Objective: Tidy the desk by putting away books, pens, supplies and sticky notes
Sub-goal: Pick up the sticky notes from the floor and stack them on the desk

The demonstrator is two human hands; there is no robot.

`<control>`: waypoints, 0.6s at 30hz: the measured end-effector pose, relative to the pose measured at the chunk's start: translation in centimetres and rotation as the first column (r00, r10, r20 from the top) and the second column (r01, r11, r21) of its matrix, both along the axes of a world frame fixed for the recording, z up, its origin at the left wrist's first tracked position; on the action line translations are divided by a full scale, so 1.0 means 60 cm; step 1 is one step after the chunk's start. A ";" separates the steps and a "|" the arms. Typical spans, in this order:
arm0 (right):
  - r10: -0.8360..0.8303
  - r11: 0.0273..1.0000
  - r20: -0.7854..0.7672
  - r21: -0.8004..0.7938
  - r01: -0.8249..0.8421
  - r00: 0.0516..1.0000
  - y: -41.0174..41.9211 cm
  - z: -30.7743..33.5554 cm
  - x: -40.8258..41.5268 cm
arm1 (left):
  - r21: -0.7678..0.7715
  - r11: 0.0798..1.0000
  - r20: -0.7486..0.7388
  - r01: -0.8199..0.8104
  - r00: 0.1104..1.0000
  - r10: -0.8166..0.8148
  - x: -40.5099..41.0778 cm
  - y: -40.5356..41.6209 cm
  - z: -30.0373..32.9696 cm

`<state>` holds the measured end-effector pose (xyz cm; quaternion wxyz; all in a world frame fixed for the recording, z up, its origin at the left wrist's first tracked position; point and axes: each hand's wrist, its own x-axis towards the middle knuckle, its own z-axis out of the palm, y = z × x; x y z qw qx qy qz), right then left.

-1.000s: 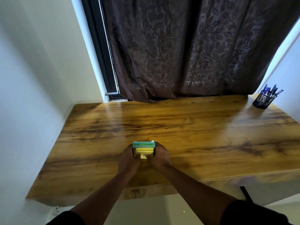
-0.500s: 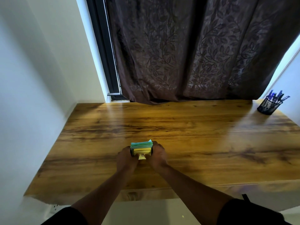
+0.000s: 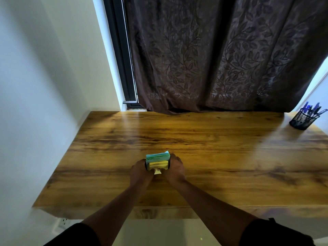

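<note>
A stack of sticky notes (image 3: 157, 160), green and blue on top and yellow below, sits in a small dark holder near the front middle of the wooden desk (image 3: 213, 148). My left hand (image 3: 141, 172) grips the holder's left side and my right hand (image 3: 174, 170) grips its right side, fingers curled round it. A black mesh pen cup (image 3: 302, 119) with several blue pens stands at the desk's far right corner.
A brown leaf-patterned curtain (image 3: 221, 59) hangs behind the desk, with a dark window frame (image 3: 122, 59) at its left. White walls close in the desk's left and right sides. A wall socket (image 3: 63, 221) shows below the desk's front left corner.
Both hands keep hold of the sticky notes holder in about the same spot on the desk. My view has shifted slightly, so the pen cup sits lower in the frame.
</note>
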<state>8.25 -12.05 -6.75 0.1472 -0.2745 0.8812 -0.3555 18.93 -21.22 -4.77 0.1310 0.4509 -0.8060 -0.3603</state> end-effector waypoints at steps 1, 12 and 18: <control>-0.005 1.000 0.004 0.004 0.005 1.000 0.000 -0.001 0.000 | 0.000 1.000 0.003 0.002 1.000 -0.002 -0.001 -0.001 0.000; -0.023 0.998 -0.008 0.062 0.023 1.000 -0.012 -0.003 0.000 | 0.036 0.999 0.024 -0.027 0.999 0.026 -0.015 -0.008 -0.006; -0.048 0.997 -0.008 0.059 0.048 0.999 -0.014 -0.003 0.000 | 0.028 0.999 0.026 -0.044 0.999 0.043 -0.020 -0.005 -0.004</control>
